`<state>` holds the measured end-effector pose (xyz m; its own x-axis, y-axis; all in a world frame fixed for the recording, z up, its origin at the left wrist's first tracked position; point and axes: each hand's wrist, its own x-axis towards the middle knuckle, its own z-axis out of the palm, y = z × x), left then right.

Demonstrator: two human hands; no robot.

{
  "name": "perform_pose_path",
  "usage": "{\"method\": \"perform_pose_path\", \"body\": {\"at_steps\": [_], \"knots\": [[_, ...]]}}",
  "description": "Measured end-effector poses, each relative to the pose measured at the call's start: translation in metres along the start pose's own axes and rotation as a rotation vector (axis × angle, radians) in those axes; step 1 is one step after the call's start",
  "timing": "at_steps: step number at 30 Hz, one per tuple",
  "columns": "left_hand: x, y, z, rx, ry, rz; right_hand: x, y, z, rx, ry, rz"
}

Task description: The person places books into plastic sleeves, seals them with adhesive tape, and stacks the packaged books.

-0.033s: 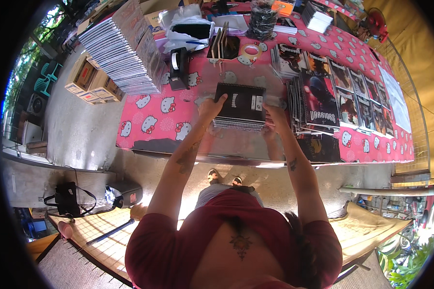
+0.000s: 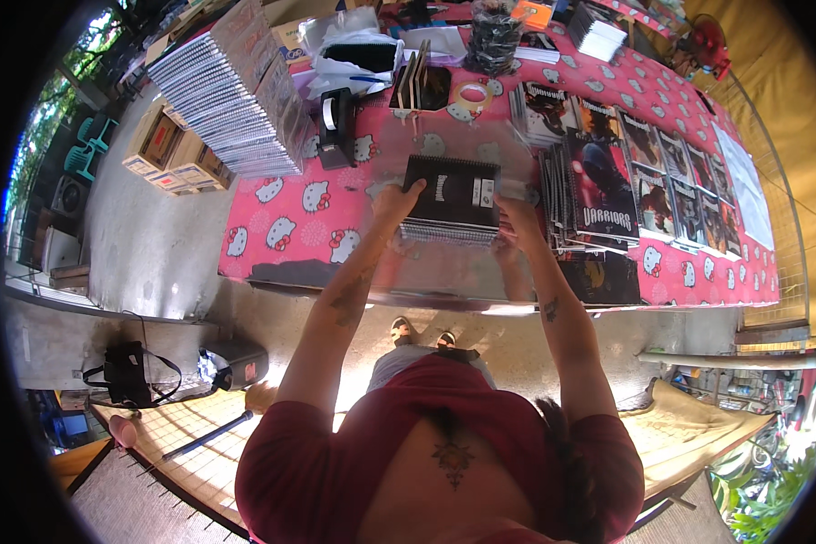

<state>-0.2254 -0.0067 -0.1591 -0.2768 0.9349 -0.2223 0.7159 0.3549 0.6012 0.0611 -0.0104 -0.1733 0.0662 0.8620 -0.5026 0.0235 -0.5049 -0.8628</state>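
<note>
Head view, left fingers [image 2: 415,188] clasping black notebook stack [image 2: 446,192] at left edge, right fingers [image 2: 506,214] gripping right edge

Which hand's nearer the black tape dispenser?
Left: left hand below and right of the dispenser; right hand farther, on the right side of the black spiral notebook stack.

A pink cloth [image 2: 251,216] with white cat faces covers the table. Brown boxes [image 2: 186,166] sit to the left of it, and green chairs [image 2: 86,145] stand farther out on the gray floor [image 2: 145,245]. A red fan [image 2: 709,45] is at the top right, near a big yellow sheet [image 2: 809,136] that hangs down. At the lower left are a black bag [image 2: 127,379] with a strap and a long dark stick [image 2: 207,437]. Green leaves [image 2: 771,510] show in the bottom right corner.
</note>
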Motion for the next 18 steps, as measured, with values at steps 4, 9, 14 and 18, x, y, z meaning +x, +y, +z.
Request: {"method": "perform_pose_path", "body": {"at_steps": [4,9,14,18], "knots": [[0.002,-0.004,0.002,0.013,-0.011,0.027,-0.002,0.005,-0.007,0.003,-0.069,-0.059],[-0.020,-0.003,-0.015,-0.267,-0.003,0.071,-0.023,0.006,-0.007,0.184,0.008,-0.090],[-0.085,-0.091,-0.042,-0.147,-0.569,0.490,-0.082,0.050,-0.053,-0.645,-0.595,-0.700],[-0.095,-0.097,-0.037,-0.085,-0.532,0.649,-0.076,0.059,-0.053,-0.863,-0.593,-0.931]]}}
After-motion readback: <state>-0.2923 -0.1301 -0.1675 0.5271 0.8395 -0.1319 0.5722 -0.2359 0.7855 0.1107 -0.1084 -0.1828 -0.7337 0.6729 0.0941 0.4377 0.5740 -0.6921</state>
